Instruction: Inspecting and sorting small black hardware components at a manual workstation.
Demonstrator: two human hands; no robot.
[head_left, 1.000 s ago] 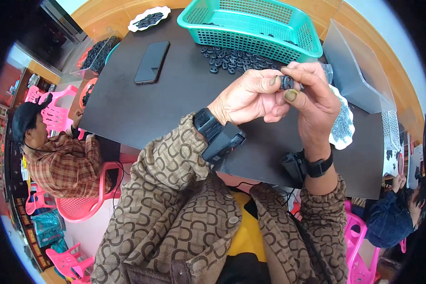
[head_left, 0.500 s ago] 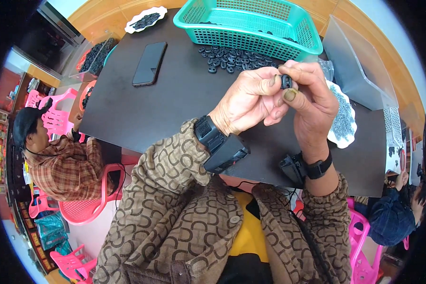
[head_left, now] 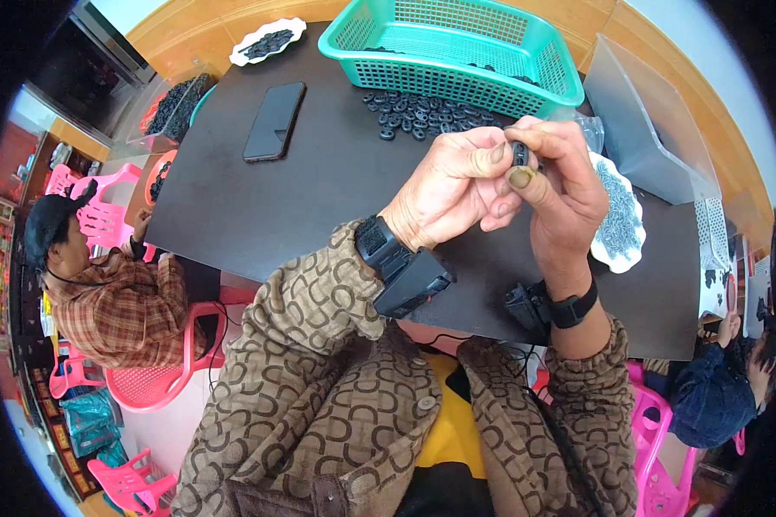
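Above the table's right half, my left hand (head_left: 447,185) and my right hand (head_left: 567,185) meet fingertip to fingertip. Between them is a small black cord lock (head_left: 520,155), oval with holes in its face. My left thumb and fingers pinch it from one side; my right thumb and forefinger press it from the other, hiding part of it. Just beyond the hands lies a loose pile of similar black cord locks (head_left: 418,112). Beside my right hand stands a white scalloped dish (head_left: 621,260) heaped with small grey metal pieces, probably springs.
A green perforated basket (head_left: 431,77) stands at the back with some black pieces inside. A phone (head_left: 274,121) lies left; a white plate (head_left: 243,45) of black parts sits far left. A clear plastic bin (head_left: 638,112) is at right. Two people sit at either side.
The cord lock has turned slightly between my fingertips, and my right hand has shifted a little left. The view has tilted slightly; nothing else has visibly moved.
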